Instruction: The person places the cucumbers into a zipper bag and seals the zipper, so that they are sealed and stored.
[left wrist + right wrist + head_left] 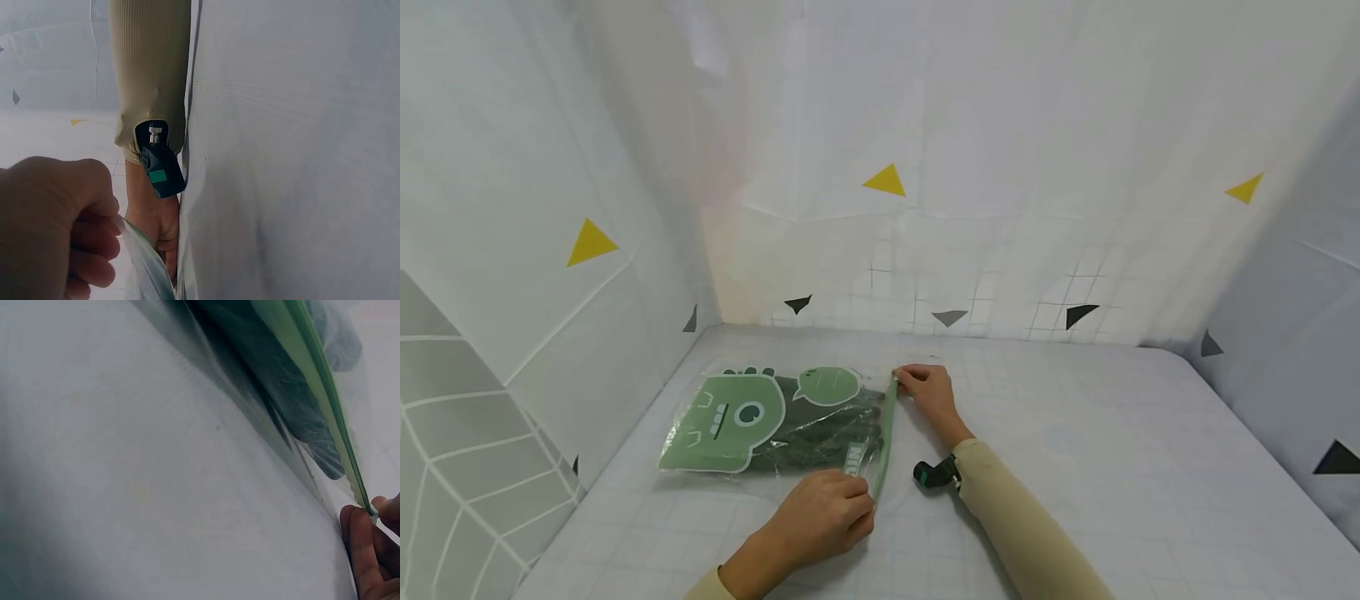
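Note:
A clear plastic zip bag point(715, 433) lies flat on the table, printed with a green cartoon monster and a green speech bubble. Dark green contents point(808, 446) show through the plastic. Along its right edge runs a green zip strip point(887, 429). My right hand point(931, 396) pinches the far end of this strip; in the right wrist view its thumb and fingers hold a small whitish zip slider point(374, 514). At the near end, my left hand point(823, 518) pinches the bag's corner between curled fingers and thumb, seen also in the left wrist view.
A white, faintly gridded cloth covers the table point(1075, 467). Pale sheets with yellow triangles point(887, 180) and dark shapes hang behind and at both sides. A black wrist camera point(934, 473) juts from the right sleeve, close over the table.

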Action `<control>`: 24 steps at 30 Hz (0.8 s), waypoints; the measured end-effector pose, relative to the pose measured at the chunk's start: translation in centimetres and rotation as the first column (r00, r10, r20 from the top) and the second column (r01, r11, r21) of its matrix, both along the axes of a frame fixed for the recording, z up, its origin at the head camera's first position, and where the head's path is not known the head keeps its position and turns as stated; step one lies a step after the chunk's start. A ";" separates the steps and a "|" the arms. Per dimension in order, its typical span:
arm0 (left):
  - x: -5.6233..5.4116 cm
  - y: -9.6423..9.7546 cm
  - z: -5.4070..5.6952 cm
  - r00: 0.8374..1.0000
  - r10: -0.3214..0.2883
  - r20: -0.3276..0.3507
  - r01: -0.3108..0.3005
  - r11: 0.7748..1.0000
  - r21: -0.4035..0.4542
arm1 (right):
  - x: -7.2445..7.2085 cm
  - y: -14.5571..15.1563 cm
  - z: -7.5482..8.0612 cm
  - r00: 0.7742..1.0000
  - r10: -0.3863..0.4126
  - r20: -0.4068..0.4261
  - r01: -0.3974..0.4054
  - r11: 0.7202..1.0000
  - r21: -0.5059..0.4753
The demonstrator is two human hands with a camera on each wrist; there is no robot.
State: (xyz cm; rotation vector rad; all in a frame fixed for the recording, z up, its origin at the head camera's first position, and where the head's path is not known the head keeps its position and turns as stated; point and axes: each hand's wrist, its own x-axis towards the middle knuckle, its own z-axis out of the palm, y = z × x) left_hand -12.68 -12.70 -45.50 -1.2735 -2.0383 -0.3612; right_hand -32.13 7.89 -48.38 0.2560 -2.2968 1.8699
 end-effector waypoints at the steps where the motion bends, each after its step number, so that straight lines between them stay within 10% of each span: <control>1: 0.0 0.0 0.1 1.000 0.001 -0.005 -0.001 1.000 -0.005 | -0.1 0.0 -0.1 1.000 0.002 -0.006 -0.002 1.000 -0.002; 24: 0.0 0.2 0.4 0.999 0.025 -0.027 -0.026 0.998 -0.052 | -0.1 0.9 -0.8 0.993 0.037 -0.114 -0.043 0.998 -0.054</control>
